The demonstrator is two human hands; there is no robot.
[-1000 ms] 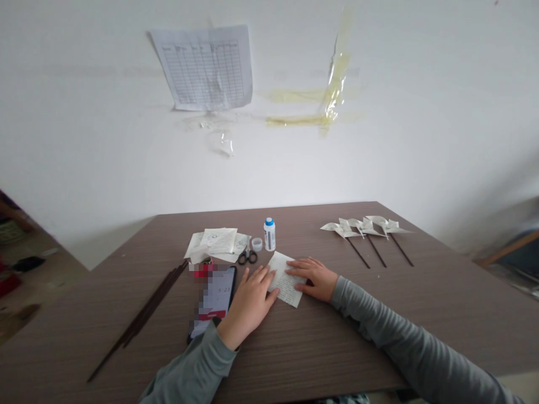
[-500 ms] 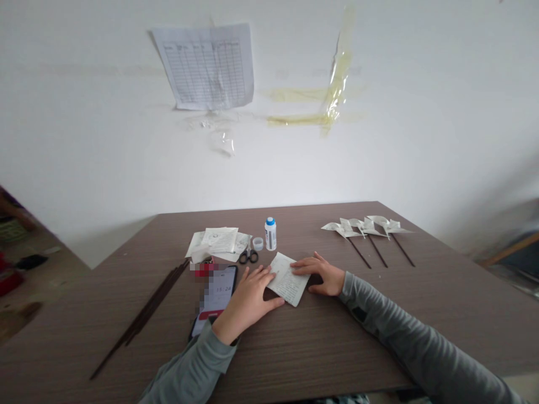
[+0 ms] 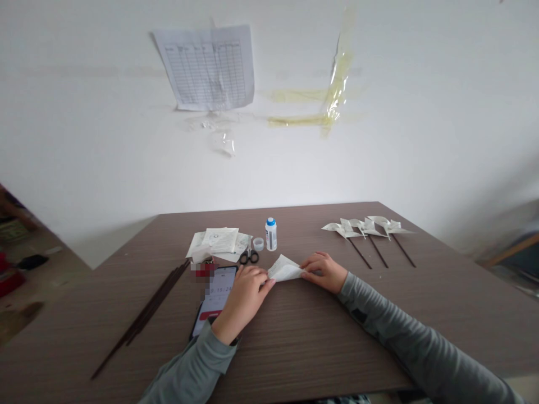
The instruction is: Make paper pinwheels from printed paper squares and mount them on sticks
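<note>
A small sheet of printed paper [image 3: 286, 270] is bent over toward me, its near part lifted and its pale back side showing. My left hand [image 3: 246, 294] pinches its left corner between thumb and fingers. At the right corner, my right hand [image 3: 324, 271] grips the paper the same way. Just beyond the sheet stands a white glue bottle [image 3: 271, 235] with a blue cap. Beside the bottle are a small clear plastic cup [image 3: 258, 244] and black-handled scissors [image 3: 249, 256]. A phone [image 3: 214, 297] showing a timer lies partly under my left hand and wrist.
Several paper sheets [image 3: 219, 240] are stacked at the back left. Thin dark sticks [image 3: 147, 314] lie in a bundle on the left. Three paper pinwheels [image 3: 368, 227] on sticks rest at the back right. The brown table [image 3: 320, 348] meets a white wall behind.
The paper lay flat under both hands; its near corner is now lifted and folded away from me. Both hands have gone from resting flat on it to pinching its side corners.
</note>
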